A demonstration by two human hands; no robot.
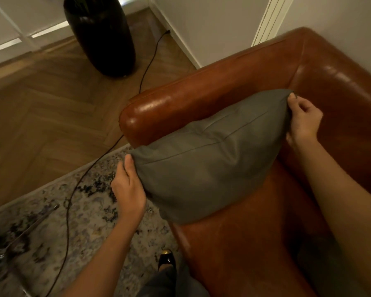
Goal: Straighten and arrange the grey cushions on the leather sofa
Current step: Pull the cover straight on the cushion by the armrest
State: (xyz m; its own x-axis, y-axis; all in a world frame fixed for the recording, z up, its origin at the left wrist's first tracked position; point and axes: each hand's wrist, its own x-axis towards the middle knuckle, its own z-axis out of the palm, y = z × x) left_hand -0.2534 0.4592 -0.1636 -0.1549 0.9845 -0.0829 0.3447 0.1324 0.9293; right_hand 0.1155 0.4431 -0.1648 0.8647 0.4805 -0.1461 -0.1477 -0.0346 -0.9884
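where parquet floor (pixel 41 108) meets patterned rug (pixel 84 221), a leather sofa (pixel 234 243) stands.

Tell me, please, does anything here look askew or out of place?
The grey cushion is not seated yet: both hands, left hand and right hand, grip its ends, and it lies aslant by the sofa armrest. A dark cable also trails loose across the rug.

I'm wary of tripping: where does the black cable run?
In the head view, the black cable crosses the wooden floor and patterned rug, left of the sofa's armrest.
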